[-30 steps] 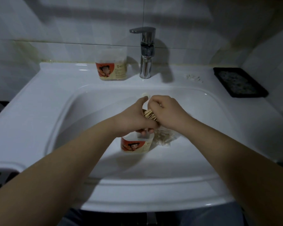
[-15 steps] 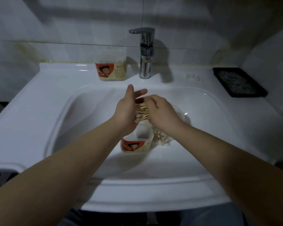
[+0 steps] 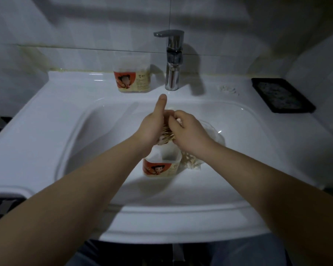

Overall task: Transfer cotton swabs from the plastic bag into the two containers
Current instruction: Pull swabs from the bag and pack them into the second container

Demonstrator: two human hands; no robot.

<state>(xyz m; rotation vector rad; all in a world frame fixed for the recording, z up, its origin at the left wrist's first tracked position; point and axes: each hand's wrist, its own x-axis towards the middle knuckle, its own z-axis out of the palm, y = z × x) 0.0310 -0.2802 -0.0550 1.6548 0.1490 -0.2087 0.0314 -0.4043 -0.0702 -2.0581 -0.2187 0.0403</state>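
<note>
White sink basin [image 3: 104, 121]: cotton swabs [image 3: 166, 134] are held bundled just above near container [image 3: 161, 167], gripped by right hand [image 3: 188, 133], braced by left hand [image 3: 152, 129], thumb raised, fingers hidden. Step judged: loading; bundle to be lowered upright.

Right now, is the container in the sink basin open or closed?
Open: the container has no lid, and its pale inside shows just below the cotton swabs held between the left hand and right hand.
</note>
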